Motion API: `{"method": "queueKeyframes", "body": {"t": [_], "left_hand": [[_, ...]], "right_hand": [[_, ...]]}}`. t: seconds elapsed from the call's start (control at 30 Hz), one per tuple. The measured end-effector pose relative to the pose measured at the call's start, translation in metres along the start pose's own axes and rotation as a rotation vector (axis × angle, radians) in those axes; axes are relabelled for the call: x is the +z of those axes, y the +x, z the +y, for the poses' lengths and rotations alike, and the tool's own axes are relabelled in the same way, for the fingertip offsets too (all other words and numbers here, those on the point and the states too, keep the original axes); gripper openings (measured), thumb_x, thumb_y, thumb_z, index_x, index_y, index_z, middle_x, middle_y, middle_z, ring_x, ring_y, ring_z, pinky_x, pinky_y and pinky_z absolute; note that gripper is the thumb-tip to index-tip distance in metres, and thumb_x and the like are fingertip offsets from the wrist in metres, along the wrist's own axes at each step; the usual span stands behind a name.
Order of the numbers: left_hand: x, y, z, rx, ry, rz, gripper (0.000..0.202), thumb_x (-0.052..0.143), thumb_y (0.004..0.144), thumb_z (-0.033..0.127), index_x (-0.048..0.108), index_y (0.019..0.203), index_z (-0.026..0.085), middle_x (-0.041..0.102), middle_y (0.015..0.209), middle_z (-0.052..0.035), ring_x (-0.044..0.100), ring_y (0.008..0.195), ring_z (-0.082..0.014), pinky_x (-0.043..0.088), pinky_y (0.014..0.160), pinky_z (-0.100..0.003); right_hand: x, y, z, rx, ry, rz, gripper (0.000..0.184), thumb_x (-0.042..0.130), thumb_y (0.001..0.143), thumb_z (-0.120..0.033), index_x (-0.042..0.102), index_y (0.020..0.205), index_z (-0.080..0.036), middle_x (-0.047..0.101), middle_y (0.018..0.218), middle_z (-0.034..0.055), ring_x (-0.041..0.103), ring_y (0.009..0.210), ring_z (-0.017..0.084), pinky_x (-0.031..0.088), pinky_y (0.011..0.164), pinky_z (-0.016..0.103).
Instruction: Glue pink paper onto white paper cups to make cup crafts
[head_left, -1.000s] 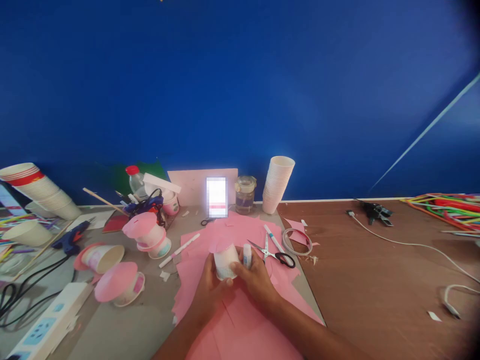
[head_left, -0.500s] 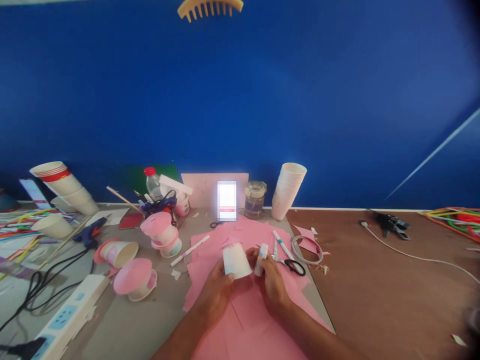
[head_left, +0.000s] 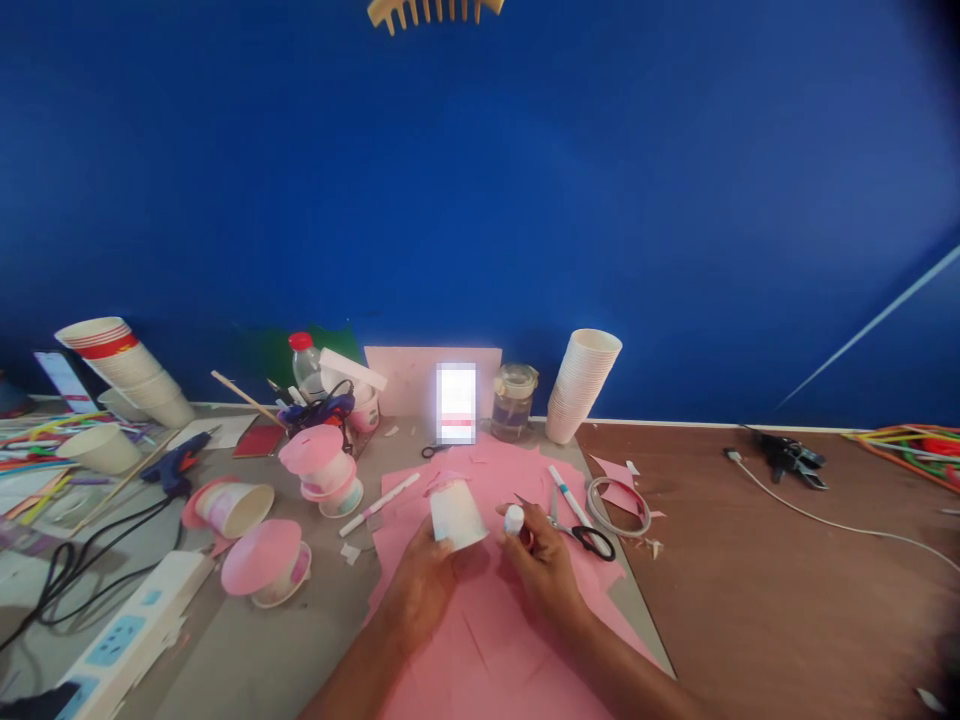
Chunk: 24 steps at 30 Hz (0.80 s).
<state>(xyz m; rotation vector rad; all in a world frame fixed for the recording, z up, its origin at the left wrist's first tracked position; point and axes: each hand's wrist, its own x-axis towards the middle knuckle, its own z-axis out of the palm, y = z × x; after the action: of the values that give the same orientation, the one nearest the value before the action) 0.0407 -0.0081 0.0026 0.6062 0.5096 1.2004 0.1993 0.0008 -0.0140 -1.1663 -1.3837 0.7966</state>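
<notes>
My left hand [head_left: 420,580] is closed round the lower side of a white paper cup [head_left: 457,518], tilted, with a bit of pink paper at its narrow end. In my right hand [head_left: 544,565] is a small white glue stick [head_left: 514,518], gripped between thumb and fingers, its end turned up towards me. A small gap separates the two. Beneath both hands lie pink paper sheets [head_left: 480,640]. Black-handled scissors [head_left: 592,541] and a white marker [head_left: 568,492] rest just right of my right hand. Another white marker [head_left: 379,504] lies left of the cup.
Left stand pink-topped cup pieces [head_left: 264,560], a glue gun [head_left: 176,462] and a power strip [head_left: 127,640]. Behind are a glass jar [head_left: 514,400], a tall cup stack [head_left: 581,390] and a bright phone screen [head_left: 456,400]. A tape roll [head_left: 619,507] and a cable [head_left: 825,517] lie right.
The cup has moved slightly left, away from the glue stick. My right hand has turned the glue stick so its end points more towards me, and lowered it a little.
</notes>
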Motion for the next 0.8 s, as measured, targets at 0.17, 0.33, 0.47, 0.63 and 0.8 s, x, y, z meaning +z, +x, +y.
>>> {"method": "queueKeyframes", "body": {"t": [0.17,0.33,0.47,0.63,0.8], "left_hand": [[-0.004,0.003,0.004,0.006,-0.063,0.065,0.039,0.058,0.078,0.016,0.057,0.116,0.02,0.065,0.095,-0.005,0.057,0.099,-0.0201,0.042,0.094,-0.038],[-0.003,0.001,0.003,-0.019,-0.04,0.098,0.044,0.057,0.078,0.017,0.053,0.122,0.022,0.064,0.106,-0.0068,0.057,0.1,-0.0204,0.042,0.094,-0.039],[0.004,-0.004,-0.001,-0.036,0.069,0.155,0.053,0.065,0.07,0.018,0.053,0.122,0.021,0.064,0.106,-0.0075,0.056,0.098,-0.0223,0.043,0.09,-0.038],[0.007,-0.005,-0.005,-0.066,0.069,0.206,0.052,0.074,0.061,0.03,0.06,0.111,0.02,0.064,0.102,-0.0092,0.054,0.104,-0.029,0.042,0.09,-0.041],[0.001,-0.005,-0.011,-0.09,0.124,0.239,0.057,0.079,0.055,0.039,0.062,0.106,0.021,0.066,0.096,-0.0088,0.056,0.102,-0.03,0.043,0.09,-0.041]], "right_hand": [[0.0,0.001,0.001,-0.135,-0.324,-0.067,0.012,0.057,0.078,-0.025,0.066,0.084,-0.02,0.049,0.065,0.0003,0.046,0.068,0.018,0.038,0.066,0.032],[-0.002,0.001,0.006,-0.107,-0.287,-0.061,0.015,0.055,0.081,-0.024,0.064,0.092,-0.02,0.052,0.072,0.0021,0.05,0.071,0.018,0.042,0.065,0.031],[-0.004,-0.005,0.008,-0.122,-0.27,-0.096,0.024,0.052,0.085,-0.026,0.059,0.108,-0.022,0.054,0.085,0.0049,0.053,0.08,0.019,0.046,0.07,0.032],[-0.007,-0.008,0.011,-0.17,-0.317,-0.05,0.024,0.051,0.086,-0.024,0.055,0.11,-0.022,0.056,0.096,0.008,0.055,0.092,0.022,0.048,0.077,0.035],[-0.012,-0.004,0.012,-0.268,-0.332,-0.043,0.027,0.052,0.084,-0.02,0.054,0.111,-0.021,0.056,0.094,0.0081,0.056,0.087,0.021,0.051,0.074,0.032]]}}
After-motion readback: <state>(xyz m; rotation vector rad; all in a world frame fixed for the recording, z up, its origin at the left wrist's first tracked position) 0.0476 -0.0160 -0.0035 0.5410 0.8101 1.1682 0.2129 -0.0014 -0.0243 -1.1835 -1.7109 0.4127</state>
